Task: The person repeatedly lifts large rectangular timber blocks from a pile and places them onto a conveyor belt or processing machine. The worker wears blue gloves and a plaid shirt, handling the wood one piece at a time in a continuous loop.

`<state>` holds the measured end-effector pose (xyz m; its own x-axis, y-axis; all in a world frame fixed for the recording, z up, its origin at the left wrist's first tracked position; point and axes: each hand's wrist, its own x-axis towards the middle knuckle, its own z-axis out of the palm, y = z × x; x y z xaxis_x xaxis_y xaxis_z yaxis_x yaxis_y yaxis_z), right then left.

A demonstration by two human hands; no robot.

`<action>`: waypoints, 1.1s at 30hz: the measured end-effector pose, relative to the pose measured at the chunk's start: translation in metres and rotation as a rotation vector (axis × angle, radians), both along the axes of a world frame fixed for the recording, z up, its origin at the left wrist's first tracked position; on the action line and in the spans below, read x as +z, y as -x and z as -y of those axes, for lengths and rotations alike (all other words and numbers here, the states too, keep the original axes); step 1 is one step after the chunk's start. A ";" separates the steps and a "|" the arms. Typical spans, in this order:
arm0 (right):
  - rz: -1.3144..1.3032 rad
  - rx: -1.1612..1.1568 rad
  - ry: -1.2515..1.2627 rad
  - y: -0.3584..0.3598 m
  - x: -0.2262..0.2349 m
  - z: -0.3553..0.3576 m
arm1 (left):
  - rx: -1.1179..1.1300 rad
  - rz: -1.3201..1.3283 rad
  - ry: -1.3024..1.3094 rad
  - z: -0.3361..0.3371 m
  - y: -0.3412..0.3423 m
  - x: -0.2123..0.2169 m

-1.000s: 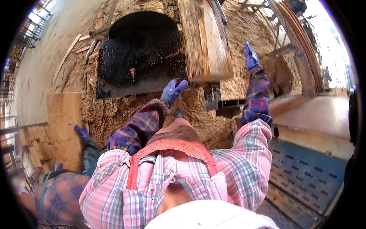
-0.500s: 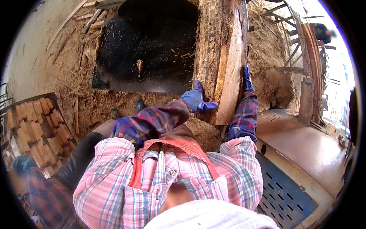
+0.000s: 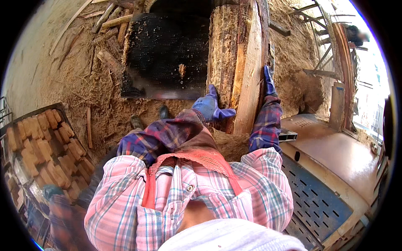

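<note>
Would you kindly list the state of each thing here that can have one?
Log slab: upright, bark and cut face showing, held from both sides.
Left hand: gloved, flat on the slab's left side.
Right hand: gloved, on the slab's right edge.
Black mat: flat on the ground, dusted with sawdust.
Crate: filled with wood blocks.
Metal table: bare top, perforated side.

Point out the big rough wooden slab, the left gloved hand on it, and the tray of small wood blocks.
big rough wooden slab (image 3: 236,62), head view, on its pale split face.
left hand in a blue glove (image 3: 211,106), head view, on the back of the glove.
tray of small brown wood blocks (image 3: 63,106), head view, on its dark rim.
</note>
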<state>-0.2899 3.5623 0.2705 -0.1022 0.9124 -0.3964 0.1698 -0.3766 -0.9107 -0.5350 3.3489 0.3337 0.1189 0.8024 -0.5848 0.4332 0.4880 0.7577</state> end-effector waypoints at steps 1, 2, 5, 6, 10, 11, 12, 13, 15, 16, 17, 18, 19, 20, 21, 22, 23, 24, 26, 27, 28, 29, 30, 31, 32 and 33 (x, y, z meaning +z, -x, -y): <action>0.001 0.005 -0.020 0.003 -0.004 -0.001 | -0.015 -0.002 0.019 0.001 0.005 0.000; 0.015 0.019 -0.044 0.011 -0.005 0.001 | -0.009 -0.007 0.006 0.005 0.011 -0.003; 0.100 0.063 -0.134 0.034 -0.005 0.009 | 0.002 -0.015 -0.015 0.014 0.032 -0.012; 0.131 0.076 -0.168 0.043 -0.003 0.013 | 0.003 -0.015 -0.011 0.015 0.042 -0.017; 0.239 0.141 -0.283 0.071 0.007 0.025 | 0.046 -0.002 -0.046 0.025 0.062 -0.031; 0.255 0.155 -0.304 0.076 0.008 0.026 | 0.044 -0.011 -0.040 0.027 0.067 -0.029; 0.270 0.169 -0.320 0.081 0.009 0.026 | 0.043 -0.021 -0.034 0.028 0.073 -0.028; 0.278 0.189 -0.325 0.086 0.009 0.027 | 0.044 -0.030 -0.028 0.030 0.078 -0.025; 0.277 0.210 -0.328 0.092 0.006 0.029 | 0.051 -0.042 -0.055 0.033 0.087 -0.022; 0.252 0.223 -0.313 0.095 0.001 0.029 | 0.059 -0.052 -0.082 0.036 0.089 -0.029; 0.228 0.234 -0.299 0.098 -0.004 0.029 | 0.064 -0.061 -0.112 0.040 0.091 -0.035; 0.203 0.242 -0.283 0.100 -0.010 0.031 | 0.095 -0.065 -0.151 0.043 0.094 -0.035; 0.179 0.248 -0.267 0.102 -0.015 0.035 | 0.062 -0.089 -0.135 0.047 0.101 -0.034; 0.151 0.251 -0.249 0.104 -0.022 0.043 | 0.027 -0.115 -0.118 0.051 0.114 -0.025; 0.121 0.254 -0.227 0.108 -0.027 0.056 | -0.010 -0.143 -0.096 0.057 0.128 -0.021; 0.098 0.327 -0.286 0.132 -0.012 0.074 | 0.320 0.467 0.088 0.068 0.147 -0.057; 0.025 0.292 -0.190 0.172 0.018 0.100 | 0.702 1.012 0.321 0.078 0.166 -0.093; -0.097 0.207 -0.085 0.188 0.019 0.121 | 0.287 0.677 -0.163 0.088 0.177 -0.051; -0.207 0.160 0.082 0.223 0.025 0.154 | 0.460 0.671 -0.153 0.102 0.210 -0.034; -0.105 0.263 0.083 0.228 0.030 0.159 | 0.373 0.544 -0.320 0.118 0.219 -0.057; 0.071 0.387 -0.201 0.212 0.004 0.154 | 0.305 0.398 -0.246 0.119 0.211 -0.065; 0.172 0.494 -0.336 0.198 -0.005 0.152 | 0.246 0.246 -0.168 0.119 0.203 -0.072; 0.275 0.572 -0.486 0.189 -0.006 0.150 | 0.181 0.094 -0.103 0.113 0.195 -0.066; 0.303 0.630 -0.493 0.175 -0.005 0.149 | 0.268 0.135 -0.208 0.122 0.163 -0.061; -0.171 0.306 0.041 0.172 -0.002 0.141 | 0.267 0.006 -0.201 0.131 0.139 -0.076; -0.101 0.430 -0.009 0.158 0.005 0.136 | 0.242 0.274 -0.224 0.131 0.116 -0.029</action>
